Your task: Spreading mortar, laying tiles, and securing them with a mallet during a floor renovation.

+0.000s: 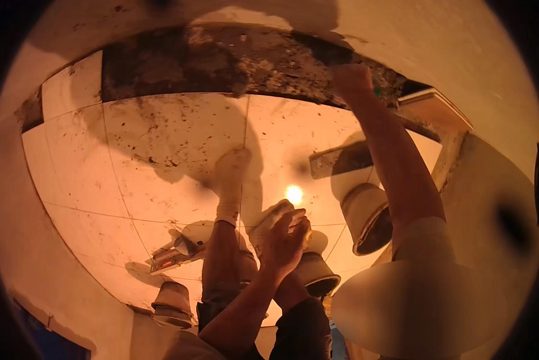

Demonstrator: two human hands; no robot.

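My right arm stretches far forward to the strip of dark, rough mortar [269, 63] along the wall. The right hand [350, 81] is closed there, low over the mortar; a small green piece [377, 91] shows beside its wrist, and what the fingers hold is hidden. My left hand [281, 245] hangs above my right foot, its fingers loosely bent and apart, with a small yellow patch [308, 238] at its edge. Pale floor tiles [173, 132], spattered with dark crumbs, meet the mortar. My left foot [230, 171] stands on them in a light sock.
A bucket [360, 216] lies tilted under my right arm, near a grey-topped strip [341, 161]. Another bucket [317, 275] stands by my right leg. Stacked buckets [172, 303] and a tool with a red part [173, 259] sit at left. A tile piece [437, 109] rests by the right wall.
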